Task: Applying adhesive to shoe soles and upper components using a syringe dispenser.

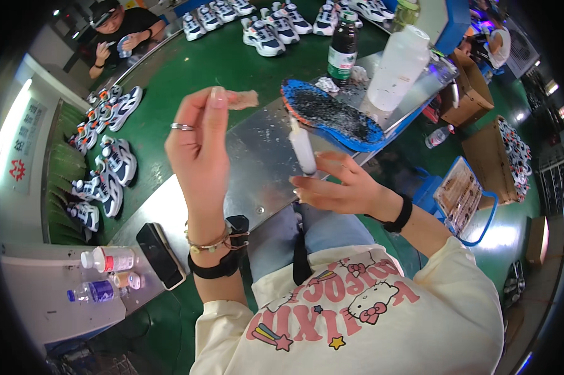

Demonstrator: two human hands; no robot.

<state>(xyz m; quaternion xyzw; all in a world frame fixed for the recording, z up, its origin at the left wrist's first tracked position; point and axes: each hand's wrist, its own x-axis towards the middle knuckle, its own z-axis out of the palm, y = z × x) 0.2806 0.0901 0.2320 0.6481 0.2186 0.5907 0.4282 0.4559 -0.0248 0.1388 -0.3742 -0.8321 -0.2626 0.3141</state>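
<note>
Left hand (200,140) pinching apparent cloth scrap (244,100), right hand (347,186) gripping tube (303,150), steel ledge (252,153), green worktop (188,81), sneakers (262,39)

My left hand (199,140), right hand (349,187): two. Tan scrap (243,100): one. White tube (302,150): one. Phone (160,256): one. Large white bottle (398,70): one. Dark green-labelled bottle (342,53): one. Sneakers (262,39): too many for me to count.

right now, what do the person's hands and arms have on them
The left hand wears a silver-coloured ring; its wrist, a thin gold-toned bracelet and a broad black band. The right hand has a black wristband and no visible ring. Cream fabric sleeves cover the upper arms.
</note>
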